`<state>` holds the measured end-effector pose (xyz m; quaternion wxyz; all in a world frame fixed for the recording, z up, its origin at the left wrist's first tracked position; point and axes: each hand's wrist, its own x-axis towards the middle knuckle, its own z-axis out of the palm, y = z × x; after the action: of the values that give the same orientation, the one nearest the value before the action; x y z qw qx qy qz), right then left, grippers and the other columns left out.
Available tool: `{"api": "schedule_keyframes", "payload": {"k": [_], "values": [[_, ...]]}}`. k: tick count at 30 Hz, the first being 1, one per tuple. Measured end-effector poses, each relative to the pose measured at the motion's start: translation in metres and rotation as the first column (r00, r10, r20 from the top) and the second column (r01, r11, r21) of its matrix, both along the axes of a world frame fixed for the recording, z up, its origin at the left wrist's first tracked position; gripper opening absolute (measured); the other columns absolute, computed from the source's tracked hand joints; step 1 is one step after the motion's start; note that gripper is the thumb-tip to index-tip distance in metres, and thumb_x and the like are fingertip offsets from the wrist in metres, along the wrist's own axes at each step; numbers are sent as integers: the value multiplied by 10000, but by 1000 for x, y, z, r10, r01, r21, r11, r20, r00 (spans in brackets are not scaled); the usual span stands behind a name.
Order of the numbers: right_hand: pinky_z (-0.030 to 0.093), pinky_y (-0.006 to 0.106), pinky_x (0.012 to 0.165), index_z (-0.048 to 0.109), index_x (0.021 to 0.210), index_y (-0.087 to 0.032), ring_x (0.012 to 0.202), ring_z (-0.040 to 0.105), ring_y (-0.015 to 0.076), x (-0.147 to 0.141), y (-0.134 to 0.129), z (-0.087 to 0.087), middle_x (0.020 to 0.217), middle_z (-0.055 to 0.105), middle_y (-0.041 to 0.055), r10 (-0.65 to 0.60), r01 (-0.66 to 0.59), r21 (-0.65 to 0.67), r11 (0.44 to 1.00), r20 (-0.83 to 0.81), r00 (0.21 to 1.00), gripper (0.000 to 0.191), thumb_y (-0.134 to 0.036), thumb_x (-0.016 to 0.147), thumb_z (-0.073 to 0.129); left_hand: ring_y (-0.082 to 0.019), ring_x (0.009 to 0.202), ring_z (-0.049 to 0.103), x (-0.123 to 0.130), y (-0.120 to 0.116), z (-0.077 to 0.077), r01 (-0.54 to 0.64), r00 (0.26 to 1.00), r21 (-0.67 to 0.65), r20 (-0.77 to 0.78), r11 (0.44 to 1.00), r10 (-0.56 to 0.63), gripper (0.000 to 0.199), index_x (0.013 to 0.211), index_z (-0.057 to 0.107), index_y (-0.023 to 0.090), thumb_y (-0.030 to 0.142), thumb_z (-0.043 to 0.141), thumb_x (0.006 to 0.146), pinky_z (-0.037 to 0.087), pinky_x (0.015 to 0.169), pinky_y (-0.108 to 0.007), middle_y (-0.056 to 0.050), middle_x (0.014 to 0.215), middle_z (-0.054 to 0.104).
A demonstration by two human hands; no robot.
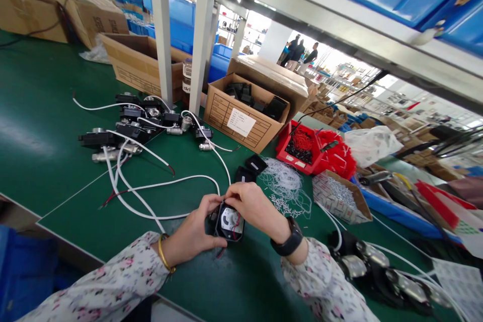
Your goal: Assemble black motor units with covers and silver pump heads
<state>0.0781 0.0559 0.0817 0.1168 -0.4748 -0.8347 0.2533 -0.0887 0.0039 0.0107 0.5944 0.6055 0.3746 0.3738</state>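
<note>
An uncovered black actuator housing (229, 222) lies on the green bench in front of me, with a pale metal plate and thin red wires showing inside. My left hand (194, 231) grips its left side, thumb along the near edge. At the far rim, my right hand (253, 205) has its fingers pinched together; whatever they hold is too small or hidden to make out. A white cable (188, 178) runs to the far side of the housing. Just beyond my right hand lie two black covers (255, 163).
Several valve units (130, 128) with white cables stand back left, more valves (388, 266) at right. A cardboard box (245, 110) holds black parts. Nearby are a red bin (300, 146), tangled clear strands (283, 176), loose screws (289, 207) and a screw-filled box (341, 196). Metal posts (202, 35) rise behind.
</note>
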Motion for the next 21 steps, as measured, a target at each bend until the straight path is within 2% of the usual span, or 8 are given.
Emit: {"api": "schedule_keyframes", "payload": {"k": [6,12,16,21], "values": [[338,215,571,612,681,-181,631,543,106,-5,1,9,694,631,-13,-11,14,-24,1000,135,991,135,-214,812,603,-232,1044,580,0,-2,-2,-23,995,12,-93,1000,24,642,1068,365,219,124,781,589,441,910,-363,-43,1083,604],[274,256,551,609,631,-160,633,519,136,-2,7,13,663,598,20,-38,46,-36,998,198,979,214,-290,801,618,-238,1219,471,-2,-1,-3,-10,996,89,-87,996,18,827,1246,314,245,150,806,589,363,1041,-374,-88,1289,519],[305,231,535,607,617,-149,569,508,102,11,7,10,629,587,4,-18,37,-141,989,133,991,189,-207,797,606,-215,1220,471,-4,1,2,58,980,178,-198,982,-22,689,1244,419,273,188,776,661,370,1049,-340,-37,1316,503],[386,180,498,626,799,-150,539,556,87,32,-8,-6,703,631,7,-115,106,-288,952,-16,993,179,-204,868,470,-204,1230,467,-4,1,3,53,978,146,-207,988,-22,699,1243,404,274,188,779,659,368,1062,-346,-36,1334,491]]}}
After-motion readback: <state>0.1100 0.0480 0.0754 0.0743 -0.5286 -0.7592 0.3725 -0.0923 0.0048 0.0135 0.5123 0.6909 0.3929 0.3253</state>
